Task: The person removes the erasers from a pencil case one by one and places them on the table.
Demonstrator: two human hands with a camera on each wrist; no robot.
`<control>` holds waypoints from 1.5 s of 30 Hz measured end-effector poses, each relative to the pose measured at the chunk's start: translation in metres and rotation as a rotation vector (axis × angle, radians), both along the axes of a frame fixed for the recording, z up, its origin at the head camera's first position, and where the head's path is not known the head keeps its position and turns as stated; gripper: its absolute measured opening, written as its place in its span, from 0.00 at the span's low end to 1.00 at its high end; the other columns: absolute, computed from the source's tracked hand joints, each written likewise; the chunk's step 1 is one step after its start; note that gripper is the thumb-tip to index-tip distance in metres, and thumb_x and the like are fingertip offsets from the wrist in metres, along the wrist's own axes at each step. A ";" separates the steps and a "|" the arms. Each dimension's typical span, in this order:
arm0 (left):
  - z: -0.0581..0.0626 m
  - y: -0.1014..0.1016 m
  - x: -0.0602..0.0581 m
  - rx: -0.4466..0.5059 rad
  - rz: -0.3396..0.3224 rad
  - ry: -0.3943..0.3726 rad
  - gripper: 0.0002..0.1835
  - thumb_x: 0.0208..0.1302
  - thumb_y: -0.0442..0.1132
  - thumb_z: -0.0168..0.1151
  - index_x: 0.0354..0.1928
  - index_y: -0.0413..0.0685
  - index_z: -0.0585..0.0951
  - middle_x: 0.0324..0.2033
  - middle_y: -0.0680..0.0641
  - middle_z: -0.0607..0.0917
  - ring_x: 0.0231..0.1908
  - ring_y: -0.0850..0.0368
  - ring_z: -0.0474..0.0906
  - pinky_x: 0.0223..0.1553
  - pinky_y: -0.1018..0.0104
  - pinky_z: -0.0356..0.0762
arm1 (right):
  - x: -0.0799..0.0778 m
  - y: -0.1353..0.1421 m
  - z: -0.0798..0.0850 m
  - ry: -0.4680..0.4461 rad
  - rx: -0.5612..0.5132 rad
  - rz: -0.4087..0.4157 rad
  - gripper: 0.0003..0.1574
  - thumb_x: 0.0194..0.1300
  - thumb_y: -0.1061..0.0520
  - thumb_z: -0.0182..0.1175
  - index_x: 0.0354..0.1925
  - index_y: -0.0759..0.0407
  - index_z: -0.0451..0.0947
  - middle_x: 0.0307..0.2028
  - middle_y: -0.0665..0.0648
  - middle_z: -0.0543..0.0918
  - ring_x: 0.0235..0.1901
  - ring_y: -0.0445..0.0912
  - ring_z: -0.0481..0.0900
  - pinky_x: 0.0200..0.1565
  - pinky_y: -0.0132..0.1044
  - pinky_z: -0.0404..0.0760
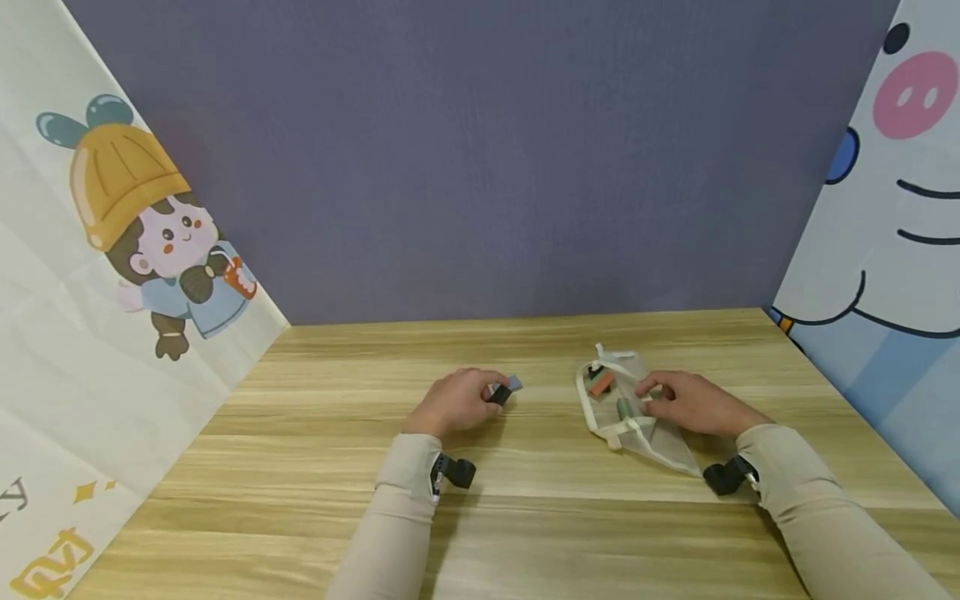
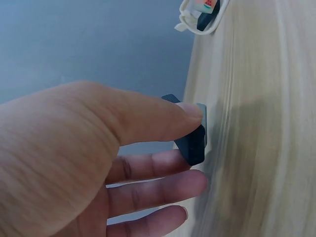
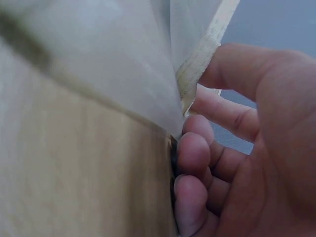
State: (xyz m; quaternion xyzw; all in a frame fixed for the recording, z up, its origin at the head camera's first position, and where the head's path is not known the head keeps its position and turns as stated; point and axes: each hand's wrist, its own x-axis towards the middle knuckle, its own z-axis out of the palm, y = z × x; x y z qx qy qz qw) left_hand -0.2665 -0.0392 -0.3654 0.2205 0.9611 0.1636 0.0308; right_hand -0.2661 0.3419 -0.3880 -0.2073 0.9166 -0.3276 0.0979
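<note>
My left hand pinches a small black piece with a flat blue-grey part showing beyond it, close over the table. In the left wrist view the thumb lies across the black piece, hiding some of it; its exact kind I cannot tell. To the right, a sheer white mesh bag lies with its mouth toward the left. My right hand holds its edge, thumb and forefinger at the pale binding. Inside the bag show an orange item and a green one.
The wood-grain table runs back to a dark grey-blue panel. Printed cartoon sheets stand along the left and right sides. A dark wrist camera sits on the left sleeve, another on the right.
</note>
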 end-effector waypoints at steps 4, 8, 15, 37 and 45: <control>-0.001 0.000 0.000 -0.005 0.005 -0.003 0.23 0.64 0.44 0.70 0.62 0.63 0.81 0.29 0.60 0.79 0.31 0.62 0.75 0.33 0.61 0.74 | 0.001 0.000 0.000 0.008 0.000 0.005 0.20 0.72 0.49 0.61 0.55 0.59 0.78 0.30 0.54 0.75 0.25 0.47 0.68 0.28 0.39 0.67; -0.001 0.002 0.000 -0.004 0.001 -0.004 0.23 0.65 0.45 0.69 0.62 0.63 0.81 0.31 0.60 0.79 0.32 0.62 0.75 0.35 0.61 0.74 | 0.001 0.000 0.000 0.013 0.004 0.000 0.20 0.72 0.49 0.61 0.55 0.59 0.78 0.30 0.54 0.75 0.25 0.46 0.68 0.28 0.38 0.67; -0.001 0.003 0.001 -0.012 0.004 -0.004 0.23 0.65 0.45 0.69 0.62 0.63 0.81 0.31 0.60 0.79 0.33 0.62 0.75 0.37 0.60 0.75 | 0.001 0.000 -0.001 0.015 -0.003 0.006 0.20 0.72 0.50 0.61 0.55 0.60 0.77 0.31 0.54 0.76 0.25 0.47 0.68 0.28 0.39 0.67; -0.008 0.007 0.003 -0.044 -0.033 0.056 0.23 0.65 0.44 0.70 0.62 0.67 0.81 0.37 0.57 0.80 0.39 0.60 0.75 0.43 0.58 0.75 | 0.003 0.001 -0.003 0.013 -0.003 0.005 0.19 0.72 0.50 0.61 0.55 0.59 0.78 0.31 0.54 0.76 0.26 0.46 0.68 0.28 0.38 0.68; -0.007 0.008 0.002 -0.067 -0.029 0.057 0.23 0.66 0.39 0.67 0.63 0.65 0.80 0.42 0.55 0.82 0.46 0.59 0.77 0.49 0.55 0.76 | 0.002 -0.001 -0.002 0.025 0.003 0.002 0.20 0.72 0.50 0.61 0.55 0.59 0.78 0.31 0.53 0.76 0.25 0.46 0.68 0.27 0.38 0.68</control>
